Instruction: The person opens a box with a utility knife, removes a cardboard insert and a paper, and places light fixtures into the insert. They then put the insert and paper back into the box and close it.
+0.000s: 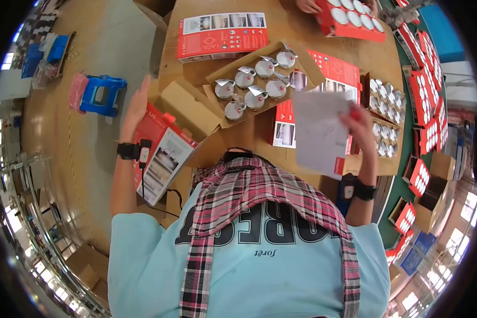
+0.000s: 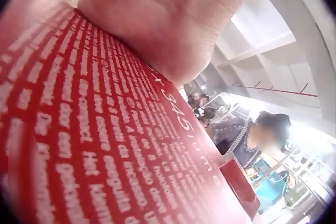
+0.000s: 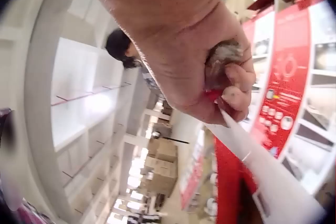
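Note:
My left hand lies with fingers straight along the end of a red printed carton. In the left wrist view its heel rests against the carton's red text panel. My right hand grips a white paper sheet, slightly blurred, over the table. Seen from the right wrist, curled fingers pinch the sheet's edge, and a crumpled translucent piece with a bit of red sits in the grasp. Between the hands stands a cardboard tray with several round silver lamps.
A red printed box lies at the table's far side, and another lies partly under the sheet. More lamps sit in boxes at right. Across the table, another person's hand is beside a red lamp pack.

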The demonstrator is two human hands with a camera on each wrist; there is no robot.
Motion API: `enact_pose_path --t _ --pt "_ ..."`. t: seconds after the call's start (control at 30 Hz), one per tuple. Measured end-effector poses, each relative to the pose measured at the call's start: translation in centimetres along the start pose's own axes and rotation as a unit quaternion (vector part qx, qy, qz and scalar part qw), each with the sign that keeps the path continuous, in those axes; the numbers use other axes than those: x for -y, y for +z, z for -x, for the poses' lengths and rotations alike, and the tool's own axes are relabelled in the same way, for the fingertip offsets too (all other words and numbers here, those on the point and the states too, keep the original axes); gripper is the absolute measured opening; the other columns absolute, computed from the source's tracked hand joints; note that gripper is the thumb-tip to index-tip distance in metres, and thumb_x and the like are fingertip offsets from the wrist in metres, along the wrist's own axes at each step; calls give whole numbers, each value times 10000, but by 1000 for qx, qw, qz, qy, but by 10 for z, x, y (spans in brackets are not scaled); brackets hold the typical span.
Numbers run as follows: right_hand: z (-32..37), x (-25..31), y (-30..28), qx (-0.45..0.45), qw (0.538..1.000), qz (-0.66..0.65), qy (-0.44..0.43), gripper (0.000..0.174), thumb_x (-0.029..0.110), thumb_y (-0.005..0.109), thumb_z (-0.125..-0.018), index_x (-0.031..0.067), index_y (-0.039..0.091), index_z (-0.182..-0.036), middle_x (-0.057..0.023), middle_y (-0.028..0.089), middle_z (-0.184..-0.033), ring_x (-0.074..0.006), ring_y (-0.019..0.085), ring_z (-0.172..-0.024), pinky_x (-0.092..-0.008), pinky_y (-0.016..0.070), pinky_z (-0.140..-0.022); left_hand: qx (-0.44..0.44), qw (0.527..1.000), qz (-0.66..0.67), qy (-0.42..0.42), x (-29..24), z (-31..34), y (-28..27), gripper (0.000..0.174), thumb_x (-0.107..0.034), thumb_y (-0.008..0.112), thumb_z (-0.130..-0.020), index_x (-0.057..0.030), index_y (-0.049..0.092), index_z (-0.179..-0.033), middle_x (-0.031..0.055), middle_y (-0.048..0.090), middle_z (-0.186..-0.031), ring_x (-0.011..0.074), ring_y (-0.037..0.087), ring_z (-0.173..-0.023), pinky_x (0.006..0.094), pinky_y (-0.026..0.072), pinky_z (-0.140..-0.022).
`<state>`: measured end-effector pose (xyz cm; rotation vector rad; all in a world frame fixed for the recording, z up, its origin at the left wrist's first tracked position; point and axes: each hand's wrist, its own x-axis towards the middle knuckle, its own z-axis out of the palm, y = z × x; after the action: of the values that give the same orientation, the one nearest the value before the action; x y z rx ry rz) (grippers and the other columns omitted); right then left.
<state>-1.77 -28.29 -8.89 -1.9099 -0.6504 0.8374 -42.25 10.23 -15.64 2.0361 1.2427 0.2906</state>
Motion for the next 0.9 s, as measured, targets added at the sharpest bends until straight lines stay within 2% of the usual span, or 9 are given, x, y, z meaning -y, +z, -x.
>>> enact_pose_path --t 0.03,0.1,0.17,0.23,0.33,0.5,0.73,0.83,0.9 --pt "3 31 0 -36 988 -152 3 305 138 632 -814 -7 560 -1073 -42 596 -890 -118 584 -765 -243 478 -655 -23 999 -2 43 -18 2 0 799 -598 268 -911 98 393 -1283 278 429 -1311 331 368 -1275 323 254 -1050" --pt "-5 59 -11 -97 984 -142 -45 238 132 627 -832 7 567 -1027 -19 597 -839 -64 555 -673 -204 443 -559 -40 998 49 -23 -54 2 -2 798 -603 255 -913 93 413 -1271 282 451 -1288 329 399 -1249 326 270 -1037" --pt "-15 107 44 -255 924 -252 -131 174 188 677 -813 75 596 -918 63 502 -625 -17 402 -465 -180 261 -405 -20 993 97 -59 -63 -3 -3 803 -611 244 -913 89 428 -1262 282 470 -1268 327 422 -1227 329 285 -1025" --pt "-35 109 69 -234 921 -270 -152 112 209 667 -834 129 609 -887 73 497 -616 -12 413 -470 -185 260 -386 33 988 137 -66 -60 -13 -4 812 -622 235 -911 86 439 -1254 276 487 -1252 326 437 -1211 330 298 -1013" --pt "-56 114 136 -126 907 -310 -254 155 121 614 -866 51 572 -998 38 544 -730 -17 458 -605 -185 367 -494 -74 992 99 -25 -58 -13 11 827 -632 222 -909 90 452 -1240 249 523 -1216 293 463 -1174 319 312 -999" --pt "-53 114 206 -153 916 -63 -365 142 70 582 -867 8 507 -970 -76 512 -637 -101 388 -530 -242 358 -499 -58 980 183 -45 -68 1 8 824 -632 212 -912 83 473 -1229 192 556 -1173 252 481 -1127 306 314 -990" --pt "-39 110 246 52 967 31 -249 231 153 657 -796 22 555 -957 -139 573 -690 -298 530 -558 -351 436 -548 -6 966 251 -55 -41 8 4 777 -600 239 -928 73 469 -1242 155 534 -1215 219 466 -1141 289 316 -986" --pt "-39 88 251 107 925 162 -326 281 230 683 -766 9 581 -907 -148 586 -749 -309 569 -669 -378 454 -625 -56 962 262 -47 -14 0 7 757 -578 256 -935 79 451 -1258 158 508 -1253 220 449 -1173 284 293 -1011" --pt "-34 81 242 126 945 139 -269 341 295 690 -746 7 596 -902 -146 589 -790 -281 576 -725 -381 458 -667 -73 958 273 -37 5 -13 14 745 -564 268 -940 83 440 -1268 160 491 -1279 221 437 -1194 280 278 -1028"
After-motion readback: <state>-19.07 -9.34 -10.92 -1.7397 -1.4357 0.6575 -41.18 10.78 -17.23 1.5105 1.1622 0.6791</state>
